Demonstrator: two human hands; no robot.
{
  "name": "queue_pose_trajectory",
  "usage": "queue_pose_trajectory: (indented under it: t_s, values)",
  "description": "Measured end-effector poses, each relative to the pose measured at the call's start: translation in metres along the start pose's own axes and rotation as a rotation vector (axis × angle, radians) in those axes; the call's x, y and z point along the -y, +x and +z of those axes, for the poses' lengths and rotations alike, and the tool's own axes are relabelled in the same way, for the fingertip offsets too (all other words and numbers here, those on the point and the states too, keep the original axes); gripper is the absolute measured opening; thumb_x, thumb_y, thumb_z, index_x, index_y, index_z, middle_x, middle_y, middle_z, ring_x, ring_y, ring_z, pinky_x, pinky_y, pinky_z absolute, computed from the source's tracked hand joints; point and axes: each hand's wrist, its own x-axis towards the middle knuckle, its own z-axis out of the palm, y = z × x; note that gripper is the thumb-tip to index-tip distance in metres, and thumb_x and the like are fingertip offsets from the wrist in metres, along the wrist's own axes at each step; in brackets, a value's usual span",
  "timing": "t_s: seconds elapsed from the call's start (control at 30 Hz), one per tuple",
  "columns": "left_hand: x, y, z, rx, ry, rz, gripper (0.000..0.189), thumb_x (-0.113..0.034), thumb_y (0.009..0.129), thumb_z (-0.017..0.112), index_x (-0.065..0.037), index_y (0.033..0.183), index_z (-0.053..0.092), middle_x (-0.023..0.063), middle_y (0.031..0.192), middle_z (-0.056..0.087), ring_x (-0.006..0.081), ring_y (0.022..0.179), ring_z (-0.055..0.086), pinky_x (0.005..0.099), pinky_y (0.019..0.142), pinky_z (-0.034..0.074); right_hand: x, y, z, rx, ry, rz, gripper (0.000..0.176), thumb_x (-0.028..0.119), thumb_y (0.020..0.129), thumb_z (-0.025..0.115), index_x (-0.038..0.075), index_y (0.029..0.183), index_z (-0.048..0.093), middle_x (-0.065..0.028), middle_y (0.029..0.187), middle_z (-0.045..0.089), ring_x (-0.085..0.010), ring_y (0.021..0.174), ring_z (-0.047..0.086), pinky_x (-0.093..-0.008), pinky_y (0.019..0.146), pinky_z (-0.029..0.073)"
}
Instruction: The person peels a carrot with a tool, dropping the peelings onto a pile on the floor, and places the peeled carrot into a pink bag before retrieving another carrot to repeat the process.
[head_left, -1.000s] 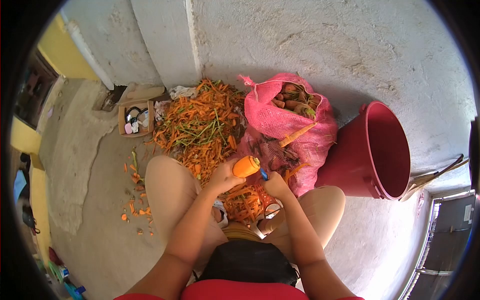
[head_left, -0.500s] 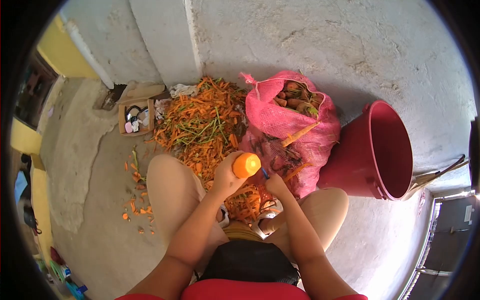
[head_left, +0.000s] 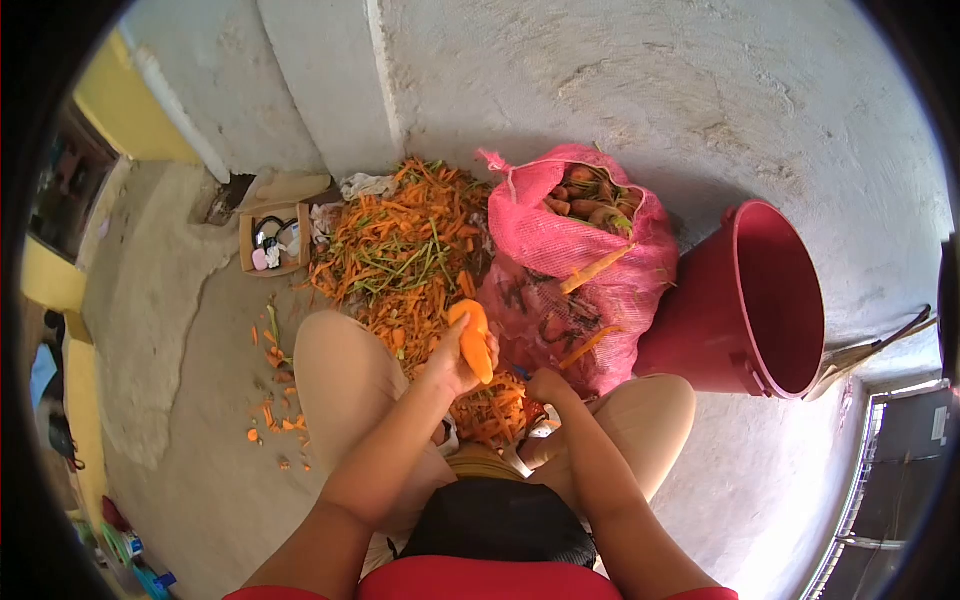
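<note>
My left hand [head_left: 453,362] is wrapped round a peeled orange carrot [head_left: 474,341], held up between my knees and tilted. To its right, my right hand [head_left: 545,386] is closed on a small blue-handled tool [head_left: 521,372], mostly hidden by the fingers and lower than the carrot. Beneath both hands lies a heap of orange peelings [head_left: 405,245] mixed with green stems. Just beyond my right hand leans a pink mesh sack [head_left: 560,235], its open top showing unpeeled carrots [head_left: 598,200]. Two long peel strips hang on the sack's side.
A large dark red bucket [head_left: 700,310] lies tilted at the right beside the sack. A small cardboard box [head_left: 275,240] with odds and ends stands left of the heap. Carrot scraps [head_left: 270,415] lie on the floor by my left knee. A grey wall rises behind.
The carrot has turned from pointing end-on at the camera to lying lengthwise in view, slightly to the left. My right hand and the blue-handled tool have moved lower.
</note>
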Motion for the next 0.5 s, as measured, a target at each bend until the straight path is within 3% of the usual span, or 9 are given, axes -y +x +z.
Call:
queue_pose_trajectory:
  t_s: [0.1,0.23,0.33,0.43,0.5]
  values:
    - [0.004,-0.002,0.007,-0.171,0.057,0.26,0.036,-0.042,0.083,0.045,-0.007,0.09,0.046,0.0051,0.075,0.049,0.0173,0.067,0.053,0.0293,0.061,0.046,0.0,-0.004,0.0,0.001,0.03,0.0,0.025,0.017,0.064,0.049,-0.003,0.076,0.06,-0.0257,0.077,0.056,-0.0376,0.077,0.055,-0.0409,0.067,0.043]
    - [0.01,-0.002,0.001,-0.255,0.011,0.297,0.038,-0.044,0.084,0.044,-0.008,0.093,0.045,0.0064,0.078,0.05,0.0185,0.071,0.053,0.0314,0.065,0.047,-0.008,0.003,0.009,-0.048,-0.014,-0.037,0.024,0.017,0.063,0.049,-0.003,0.073,0.06,-0.0269,0.077,0.055,-0.0382,0.075,0.055,-0.0416,0.065,0.043]
    - [0.011,0.001,-0.001,-0.353,0.221,0.333,0.042,-0.045,0.082,0.046,-0.007,0.1,0.043,0.0075,0.085,0.052,0.0194,0.075,0.054,0.0333,0.067,0.047,-0.017,0.007,0.016,-0.075,-0.02,-0.06,0.024,0.016,0.063,0.05,-0.003,0.071,0.06,-0.0273,0.076,0.055,-0.0386,0.074,0.055,-0.0422,0.064,0.043]
    - [0.004,0.018,-0.025,-0.445,0.695,0.362,0.047,-0.045,0.08,0.05,-0.006,0.106,0.04,0.0075,0.091,0.051,0.0199,0.078,0.054,0.0358,0.069,0.047,-0.027,0.013,0.016,0.054,-0.113,-0.167,0.024,0.017,0.064,0.049,-0.003,0.07,0.061,-0.0268,0.076,0.055,-0.0384,0.073,0.056,-0.0425,0.066,0.043]
    - [0.004,0.036,-0.043,-0.568,0.939,0.374,0.054,-0.041,0.078,0.055,-0.005,0.115,0.037,0.0092,0.1,0.051,0.0221,0.086,0.054,0.0363,0.076,0.043,-0.014,-0.003,0.006,0.059,-0.102,-0.04,0.027,0.015,0.066,0.047,-0.004,0.081,0.06,-0.0244,0.085,0.056,-0.0359,0.083,0.055,-0.0405,0.073,0.043]
